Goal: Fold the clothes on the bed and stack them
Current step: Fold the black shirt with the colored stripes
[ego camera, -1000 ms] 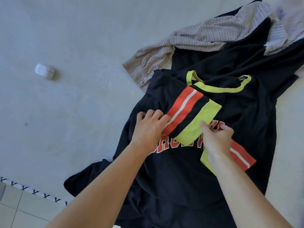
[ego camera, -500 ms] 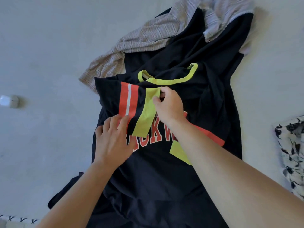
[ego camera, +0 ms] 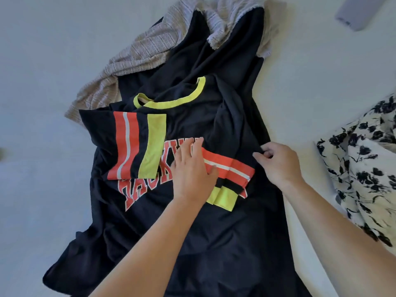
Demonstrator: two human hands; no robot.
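A black shirt [ego camera: 214, 221] with a yellow collar lies spread on the bed [ego camera: 42, 61], both striped sleeves folded in over its red lettering. The left hand [ego camera: 192, 174] lies flat, fingers straight, pressing the right-side sleeve [ego camera: 231, 172] onto the chest. The right hand [ego camera: 278, 163] pinches the shirt's right edge, fingers curled into the dark cloth. A beige knit [ego camera: 137, 54] lies partly under the shirt near its top. A floral cloth [ego camera: 364, 163] sits well to the right.
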